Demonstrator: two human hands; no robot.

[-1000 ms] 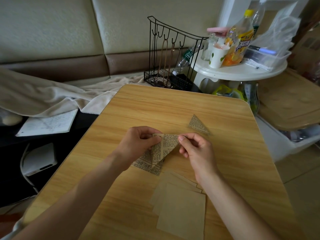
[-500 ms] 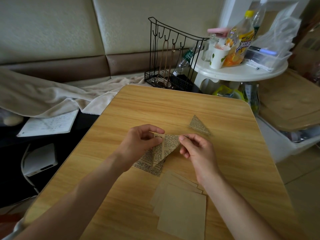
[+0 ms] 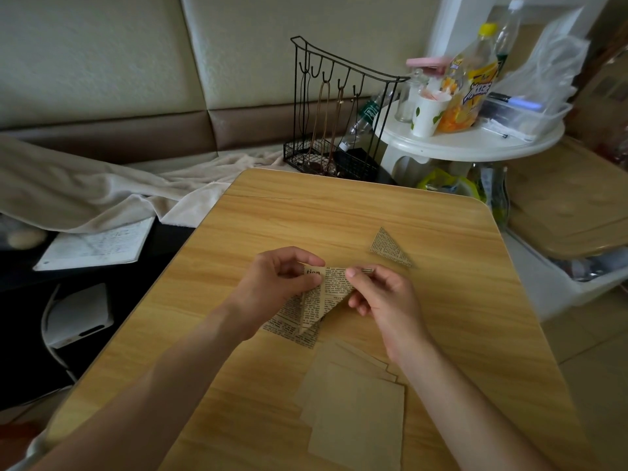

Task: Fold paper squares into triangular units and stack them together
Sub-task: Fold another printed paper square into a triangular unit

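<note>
Both hands pinch the top edge of a tan newsprint paper triangle [image 3: 328, 294] mid-table — left hand [image 3: 275, 283] at its left corner, right hand [image 3: 380, 297] apparently at its right; plain tan squares [image 3: 356, 409] lie nearer

dim, soft indoor daylight, faint shadows, wide-angle bending and blur toward edges

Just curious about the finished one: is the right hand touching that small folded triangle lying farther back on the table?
Apart. The head view shows bare table between the right hand and the small folded triangle.
</note>
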